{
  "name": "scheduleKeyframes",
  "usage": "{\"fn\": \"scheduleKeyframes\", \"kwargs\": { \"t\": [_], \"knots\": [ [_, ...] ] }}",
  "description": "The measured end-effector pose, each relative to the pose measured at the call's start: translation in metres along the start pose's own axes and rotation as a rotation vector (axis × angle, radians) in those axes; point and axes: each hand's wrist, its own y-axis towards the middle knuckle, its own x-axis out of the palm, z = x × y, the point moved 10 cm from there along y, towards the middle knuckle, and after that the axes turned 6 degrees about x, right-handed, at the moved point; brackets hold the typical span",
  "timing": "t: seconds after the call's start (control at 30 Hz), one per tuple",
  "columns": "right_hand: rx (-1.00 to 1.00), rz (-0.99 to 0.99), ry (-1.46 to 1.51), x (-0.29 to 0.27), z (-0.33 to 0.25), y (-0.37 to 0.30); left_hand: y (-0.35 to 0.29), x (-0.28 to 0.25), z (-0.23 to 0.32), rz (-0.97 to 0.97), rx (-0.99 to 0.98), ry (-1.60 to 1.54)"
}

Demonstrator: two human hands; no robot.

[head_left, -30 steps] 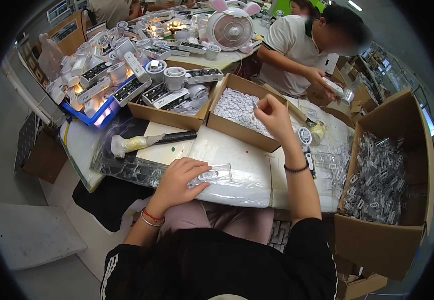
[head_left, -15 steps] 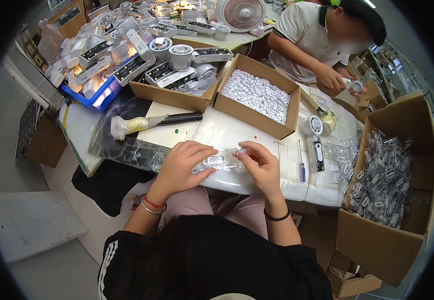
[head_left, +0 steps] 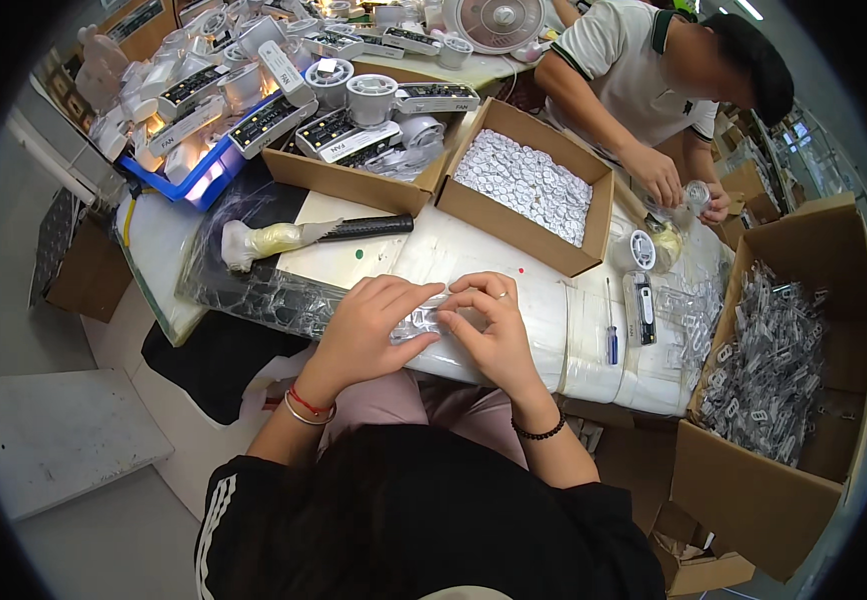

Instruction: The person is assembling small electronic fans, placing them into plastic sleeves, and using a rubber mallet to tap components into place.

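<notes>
Fingers [head_left: 401,303] of the left hand [head_left: 364,328] are bent and spread, thumb parted well from forefinger, nothing seen gripped between them! Right between the two hands, a clear plastic piece [head_left: 422,321] is laid on the white tabletop [head_left: 544,325], partly hidden by fingertips. And from the other side the right hand [head_left: 497,333] is brought in, fingers curled, thumb close to forefinger; whether anything is pinched there cannot be told. Just beyond, a shallow carton [head_left: 509,226] is filled with white round pieces [head_left: 529,180]. Off to the right, a blue-handled screwdriver [head_left: 613,345] is set beside a white-and-black device [head_left: 642,310], and a large carton [head_left: 754,490] is heaped with clear parts [head_left: 766,370]!
</notes>
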Motion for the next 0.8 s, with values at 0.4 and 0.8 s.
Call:
{"fn": "scheduleKeyframes", "kwargs": {
  "t": [0.4, 0.8],
  "knots": [
    [-0.125, -0.015, -0.097, -0.0041, -0.0028, -0.0016, 0.0008, -0.0006, 0.0012, 0.015, 0.028, 0.016],
    [-0.058, -0.071, -0.07, 0.001, 0.0054, 0.0048, 0.0012, -0.0019, 0.0027, 0.035, 0.036, 0.014]
  ]
}}
